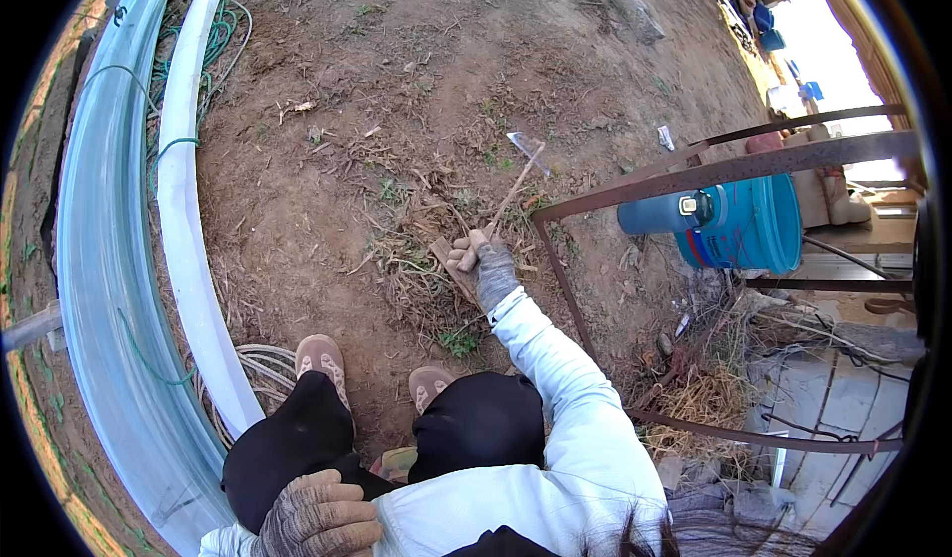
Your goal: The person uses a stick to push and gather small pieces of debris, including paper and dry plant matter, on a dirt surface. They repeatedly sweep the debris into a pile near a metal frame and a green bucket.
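Observation:
My right hand [472, 252], in a grey knit glove with tan fingers, is closed around the handle of a small hand hoe. The hoe's thin stick-like shaft [517, 189] reaches up and away to a flat metal blade [529, 153] near the bare soil. Under and beside this hand lies a heap of dry weeds and roots [416, 278]. A flat piece of wood [455, 268] shows against the fingers; whether it belongs to the tool I cannot tell. My left hand [320, 516], gloved alike, rests with slightly curled fingers by my left thigh, nothing visible in it.
Rolled clear plastic sheeting [111, 259] and a long white strip [182, 207] run along the left, with coiled rope [264, 367]. On the right stand a rusty metal frame [669, 181], a blue bucket [766, 222] and a blue bottle [658, 213]. Straw [699, 416] lies lower right.

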### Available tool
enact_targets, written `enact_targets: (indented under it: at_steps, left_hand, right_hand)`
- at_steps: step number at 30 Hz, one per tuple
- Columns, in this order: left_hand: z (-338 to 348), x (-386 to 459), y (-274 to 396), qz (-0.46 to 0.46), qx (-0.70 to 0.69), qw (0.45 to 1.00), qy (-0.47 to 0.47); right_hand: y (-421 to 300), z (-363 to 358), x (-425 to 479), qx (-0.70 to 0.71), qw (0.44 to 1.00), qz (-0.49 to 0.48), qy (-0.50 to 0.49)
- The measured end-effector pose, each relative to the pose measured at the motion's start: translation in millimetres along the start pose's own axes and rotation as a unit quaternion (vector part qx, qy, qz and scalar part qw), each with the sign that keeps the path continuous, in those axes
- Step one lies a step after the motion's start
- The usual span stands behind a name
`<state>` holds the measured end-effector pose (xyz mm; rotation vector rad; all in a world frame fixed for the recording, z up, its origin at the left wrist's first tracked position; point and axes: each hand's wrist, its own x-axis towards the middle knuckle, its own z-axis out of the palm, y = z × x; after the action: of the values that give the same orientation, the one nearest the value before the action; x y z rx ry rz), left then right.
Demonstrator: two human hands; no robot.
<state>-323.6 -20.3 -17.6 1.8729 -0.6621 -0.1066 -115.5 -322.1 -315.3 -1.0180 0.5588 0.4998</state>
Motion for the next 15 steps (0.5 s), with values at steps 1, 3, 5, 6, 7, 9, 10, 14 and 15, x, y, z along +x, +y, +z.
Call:
enact_targets:
  at_steps: [1,3,5,6,7,9,10,14,15]
  left_hand:
    - [0.6,0.5,1.2,-0.006,0.004,1.0,0.006]
    - [0.9,1.7,3.1,-0.02,0.011,1.0,0.008]
    - [0.0,2.5,5.0,-0.036,0.018,0.999,-0.003]
    - [-0.1,2.7,5.7,-0.041,0.019,0.999,-0.001]
    - [-0.1,2.9,5.9,-0.045,0.022,0.999,0.003]
    - [0.1,3.1,4.6,-0.049,0.022,0.999,0.005]
    - [0.3,3.2,2.4,-0.049,0.019,0.999,0.004]
    - [0.4,3.3,-3.1,-0.046,0.011,0.999,0.004]
    - [-0.5,3.5,-4.5,-0.047,0.007,0.999,-0.003]
  right_hand:
    - [-19.3,-1.4,30.0,-0.008,0.994,-0.095,0.051]
    - [-69.0,-13.3,82.9,-0.029,0.984,-0.16,0.077]
    - [-107.6,-23.2,125.7,-0.038,0.978,-0.166,0.123]
    - [-117.5,-25.3,141.5,-0.004,0.981,-0.146,0.129]
    - [-124.5,-24.5,154.5,0.03,0.983,-0.126,0.133]
    - [-119.1,-18.9,161.4,0.051,0.994,-0.09,0.039]
    - [-104.9,-12.3,156.3,0.017,0.993,-0.096,0.062]
    - [-29.5,7.5,74.9,-0.1,0.994,-0.04,0.023]
    - [-10.8,8.5,42.3,-0.117,0.993,-0.01,-0.025]
